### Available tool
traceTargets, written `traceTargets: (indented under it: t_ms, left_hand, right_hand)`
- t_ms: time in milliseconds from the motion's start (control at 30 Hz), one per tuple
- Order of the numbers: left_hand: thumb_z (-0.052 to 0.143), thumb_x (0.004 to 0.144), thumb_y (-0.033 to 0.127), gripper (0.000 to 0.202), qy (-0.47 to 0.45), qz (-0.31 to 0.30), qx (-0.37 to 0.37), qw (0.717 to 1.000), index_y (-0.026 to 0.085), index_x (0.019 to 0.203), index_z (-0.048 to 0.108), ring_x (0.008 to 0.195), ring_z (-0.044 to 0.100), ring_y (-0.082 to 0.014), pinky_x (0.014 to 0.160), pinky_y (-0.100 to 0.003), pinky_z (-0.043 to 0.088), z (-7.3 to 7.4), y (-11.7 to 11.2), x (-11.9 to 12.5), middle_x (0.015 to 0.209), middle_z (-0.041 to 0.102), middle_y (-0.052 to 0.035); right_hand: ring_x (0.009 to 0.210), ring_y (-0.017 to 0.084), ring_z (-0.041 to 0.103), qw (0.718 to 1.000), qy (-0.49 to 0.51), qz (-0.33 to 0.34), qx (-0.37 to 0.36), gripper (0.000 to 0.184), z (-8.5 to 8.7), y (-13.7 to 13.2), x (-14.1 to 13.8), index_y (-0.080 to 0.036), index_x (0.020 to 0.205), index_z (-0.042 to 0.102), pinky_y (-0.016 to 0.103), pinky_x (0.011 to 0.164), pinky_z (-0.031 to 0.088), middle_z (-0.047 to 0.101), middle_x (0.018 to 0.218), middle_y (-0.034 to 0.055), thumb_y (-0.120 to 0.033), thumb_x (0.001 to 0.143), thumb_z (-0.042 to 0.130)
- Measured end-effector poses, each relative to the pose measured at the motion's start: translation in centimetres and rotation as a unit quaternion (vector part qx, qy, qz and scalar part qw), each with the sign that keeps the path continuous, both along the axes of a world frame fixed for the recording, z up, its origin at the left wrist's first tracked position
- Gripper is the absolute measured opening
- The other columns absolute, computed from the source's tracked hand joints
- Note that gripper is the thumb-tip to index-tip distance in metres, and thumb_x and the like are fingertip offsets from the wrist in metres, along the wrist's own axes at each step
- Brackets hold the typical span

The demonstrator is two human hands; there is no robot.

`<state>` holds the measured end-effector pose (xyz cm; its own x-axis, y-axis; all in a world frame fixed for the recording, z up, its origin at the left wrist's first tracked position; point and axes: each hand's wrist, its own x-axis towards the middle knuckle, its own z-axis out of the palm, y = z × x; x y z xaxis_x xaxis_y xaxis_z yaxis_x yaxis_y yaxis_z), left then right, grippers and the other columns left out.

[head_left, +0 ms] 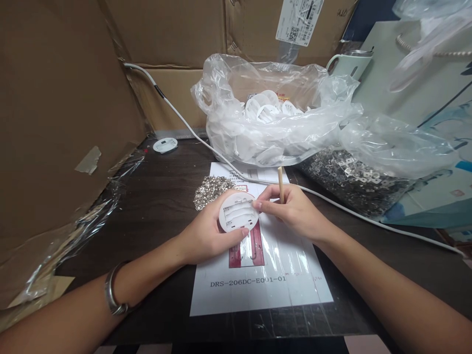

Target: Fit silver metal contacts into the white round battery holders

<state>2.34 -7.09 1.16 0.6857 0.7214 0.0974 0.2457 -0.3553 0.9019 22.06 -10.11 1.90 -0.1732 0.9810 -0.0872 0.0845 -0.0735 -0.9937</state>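
My left hand (pixel 210 233) is closed around a round white plastic housing (pixel 238 216), its recessed side with battery-style slots facing up. At the right rim of the housing, the thumb and forefinger of my right hand (pixel 291 209) are pinched together. Whatever sits between those fingertips is too small to make out. A thin wooden stick (pixel 280 184) stands up out of my right hand, held by the other fingers. Just behind the housing lies a heap of small metal contacts (pixel 214 191). Below both hands is a printed sheet (pixel 258 295) under clear film.
An open plastic bag of white housings (pixel 265 137) stands at the back. Right of it is a bag of metal pieces (pixel 361 177). A white cable (pixel 180 118) crosses the table. Another white disc (pixel 165 145) lies back left. Cardboard walls (pixel 165 34) enclose the left and back.
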Motion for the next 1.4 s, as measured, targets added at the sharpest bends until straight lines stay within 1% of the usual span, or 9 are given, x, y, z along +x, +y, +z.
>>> traceTargets:
  t_ms: [133, 367, 567, 800, 900, 967, 1100, 1267, 1400]
  left_hand:
    - [0.065, 0.078, 0.023, 0.041, -0.019, 0.001, -0.009, 1.0, 0.019, 0.116, 0.05, 0.092, 0.06, -0.0206, 0.079, -0.031, 0.051, 0.0, 0.1, 0.0, 0.104, 0.062, -0.0062]
    - [0.069, 0.075, 0.026, 0.045, -0.053, -0.018, -0.041, 0.998, 0.019, 0.116, 0.052, 0.087, 0.061, -0.0196, 0.074, -0.029, 0.052, -0.1, 0.5, -0.2, 0.103, 0.063, -0.0061]
    - [0.07, 0.074, 0.025, 0.044, -0.067, -0.025, -0.047, 0.996, 0.018, 0.115, 0.054, 0.089, 0.061, -0.02, 0.075, -0.03, 0.052, -0.3, 0.6, -0.3, 0.104, 0.064, -0.0066]
    - [0.07, 0.074, 0.026, 0.043, -0.067, -0.032, -0.058, 0.996, 0.02, 0.114, 0.055, 0.086, 0.062, -0.0204, 0.073, -0.031, 0.052, -0.1, 0.8, -0.3, 0.101, 0.065, -0.0058]
    - [0.069, 0.075, 0.026, 0.042, -0.057, -0.028, -0.039, 0.997, 0.019, 0.114, 0.054, 0.091, 0.062, -0.0213, 0.077, -0.031, 0.052, 0.0, 0.7, -0.2, 0.105, 0.064, -0.0062]
    - [0.068, 0.075, 0.025, 0.043, -0.04, -0.019, -0.022, 0.999, 0.019, 0.115, 0.053, 0.094, 0.061, -0.0219, 0.081, -0.032, 0.051, 0.1, 0.5, -0.1, 0.106, 0.063, -0.0067]
    - [0.065, 0.078, 0.025, 0.043, -0.01, -0.011, -0.004, 1.0, 0.019, 0.118, 0.05, 0.097, 0.06, -0.0222, 0.08, -0.031, 0.052, 0.1, 0.3, -0.1, 0.109, 0.062, -0.0071]
    - [0.063, 0.079, 0.023, 0.041, 0.008, 0.011, 0.037, 0.999, 0.02, 0.118, 0.05, 0.102, 0.059, -0.0229, 0.081, -0.031, 0.05, -0.1, -0.2, 0.2, 0.111, 0.063, -0.0058]
    - [0.062, 0.079, 0.025, 0.043, 0.029, 0.043, 0.054, 0.997, 0.02, 0.12, 0.051, 0.102, 0.06, -0.0244, 0.079, -0.032, 0.05, -0.1, -0.4, 0.4, 0.11, 0.065, -0.0061]
  right_hand:
    - [0.051, 0.007, 0.039, 1.0, 0.006, -0.002, 0.004, 0.026, 0.2, 0.0, -0.1, -0.015, 0.068, 0.062, 0.023, 0.05, 0.028, 0.046, 0.053, -0.0046, -0.037, 0.075, 0.072]
    - [0.045, 0.005, 0.026, 0.999, 0.043, 0.027, -0.011, 0.019, 0.0, 0.0, 0.3, -0.016, 0.072, 0.062, 0.023, 0.045, 0.021, 0.036, 0.05, -0.0084, -0.031, 0.075, 0.073]
    - [0.047, 0.005, 0.028, 0.998, 0.054, 0.039, -0.021, 0.021, -0.1, 0.1, 0.3, -0.017, 0.076, 0.061, 0.023, 0.046, 0.021, 0.039, 0.053, -0.0076, -0.033, 0.075, 0.073]
    - [0.046, 0.006, 0.03, 1.0, 0.013, 0.02, 0.006, 0.016, 0.7, -0.3, 0.0, -0.017, 0.076, 0.058, 0.023, 0.047, 0.023, 0.035, 0.051, -0.0082, -0.031, 0.079, 0.067]
    - [0.047, 0.006, 0.032, 1.0, -0.004, 0.015, 0.013, 0.016, 0.8, -0.4, -0.1, -0.017, 0.074, 0.058, 0.023, 0.047, 0.025, 0.036, 0.051, -0.0078, -0.029, 0.078, 0.067]
    - [0.049, 0.006, 0.036, 1.0, -0.015, 0.006, 0.017, 0.018, 0.7, -0.3, -0.1, -0.016, 0.072, 0.058, 0.023, 0.048, 0.026, 0.042, 0.054, -0.0062, -0.03, 0.078, 0.068]
    - [0.053, 0.007, 0.041, 0.999, -0.033, -0.004, 0.031, 0.02, 0.5, -0.2, -0.1, -0.015, 0.071, 0.06, 0.023, 0.05, 0.029, 0.049, 0.059, -0.0034, -0.031, 0.078, 0.067]
    - [0.049, 0.007, 0.037, 0.995, -0.075, -0.015, 0.058, 0.018, 0.3, -0.2, 0.0, -0.014, 0.074, 0.061, 0.022, 0.049, 0.028, 0.047, 0.055, -0.0042, -0.031, 0.08, 0.065]
    - [0.045, 0.006, 0.033, 0.985, -0.13, -0.071, 0.087, 0.019, -0.2, -0.4, -0.2, -0.016, 0.077, 0.061, 0.022, 0.045, 0.026, 0.05, 0.058, -0.004, -0.034, 0.079, 0.067]
